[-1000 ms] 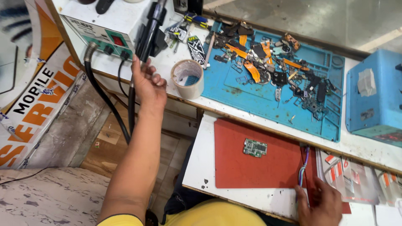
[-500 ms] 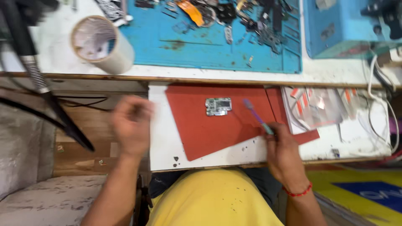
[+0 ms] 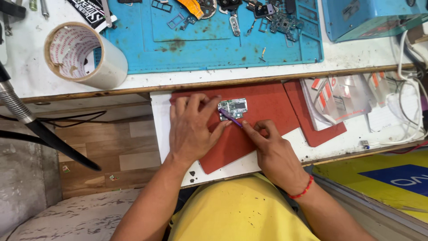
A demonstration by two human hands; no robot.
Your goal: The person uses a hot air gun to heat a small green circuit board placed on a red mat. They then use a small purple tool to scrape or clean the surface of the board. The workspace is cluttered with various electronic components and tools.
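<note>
The desk [image 3: 147, 80] runs white and grubby across the top, with a lower white shelf-like part of the desk [image 3: 160, 134] jutting toward the person in the yellow shirt. Along the desk's far edge lies a big blue work mat [image 3: 214, 49], scattered at its far side with small phone parts and flex cables. At the desk's far right corner sits a blue box-like machine [image 3: 370, 18]. Toward the left end stands a wide roll of tape [image 3: 84, 56], on its side with its core facing up and left.

On the lower part of the desk a red mat [image 3: 263, 116] lies at an angle, a second red piece [image 3: 321, 129] just beside it on the right, and clear packets with red stripes [image 3: 339, 98] near the right edge.

The left hand [image 3: 191, 129] lies flat on the red mat, fingers spread and loose, its fingertips touching the left edge of a small green circuit board [image 3: 232, 108] that sits near the mat's far edge. The right hand [image 3: 272, 147] is pinched shut around a thin purple tool [image 3: 231, 118], whose tip rests on the board's near left corner. A red thread bracelet [image 3: 302, 191] circles the right wrist.
</note>
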